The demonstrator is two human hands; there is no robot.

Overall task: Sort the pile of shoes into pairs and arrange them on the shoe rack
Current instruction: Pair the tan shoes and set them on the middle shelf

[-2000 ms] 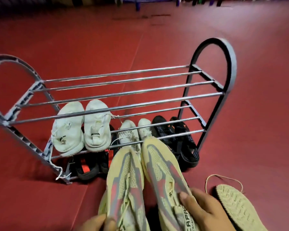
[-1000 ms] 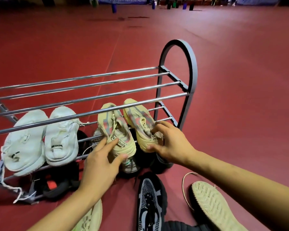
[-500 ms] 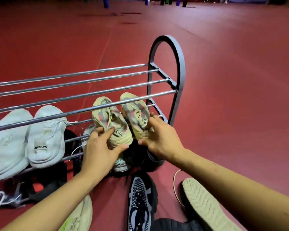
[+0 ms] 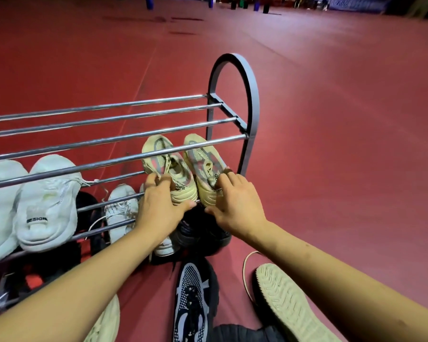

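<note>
Left hand (image 4: 158, 206) fingers curl over the heel of the left beige sneaker (image 4: 167, 166); right hand (image 4: 235, 203) grips its mate (image 4: 203, 164). Both sit side by side on the shoe rack (image 4: 247, 95) middle rails, toes inward, likely for squaring up as a pair.

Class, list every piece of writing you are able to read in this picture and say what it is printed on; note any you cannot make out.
"DESIGN": black letters on the heel tab of the white chunky sneaker on the shoe rack's middle shelf.
Black lettering on the tongue labels of the two beige and pink mesh sneakers: partly covered by the hands, unreadable.
No other writing is visible.
</note>
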